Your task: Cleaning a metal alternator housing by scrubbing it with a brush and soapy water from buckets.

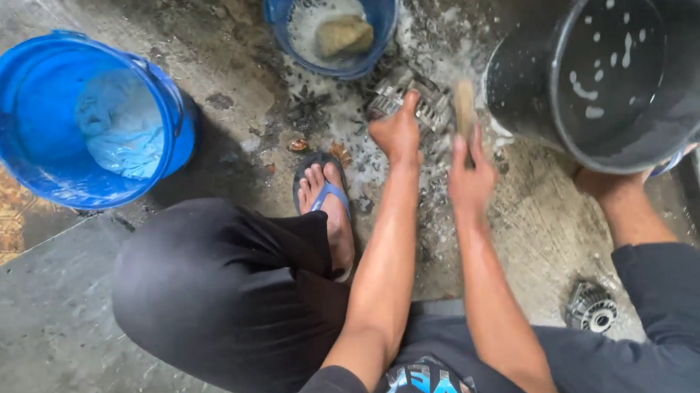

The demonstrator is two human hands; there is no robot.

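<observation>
In the head view, you are squatting over a wet, soapy concrete floor [533,225]. Your left hand [397,132], just above the middle of the frame, is pressing down on a ribbed metal engine part [434,108], fingers curled over its near edge and gripping it. Your right hand [470,181], just right of it, is closing around the handle of a wooden brush [464,108], whose head is lying against the right side of the metal part.

At the top centre, a small blue bucket [378,14] is holding foamy water and a tan sponge [344,34]. At the upper left, a larger blue bucket [32,112] is lying tilted with pale blue paste inside. At the upper right, a black bucket [522,69] is tipping towards you, a hand under its lower rim partly hidden. Your foot in a blue-strapped sandal [325,194] is resting left of your forearm. A second round metal part [590,307] is sitting at the lower right.
</observation>
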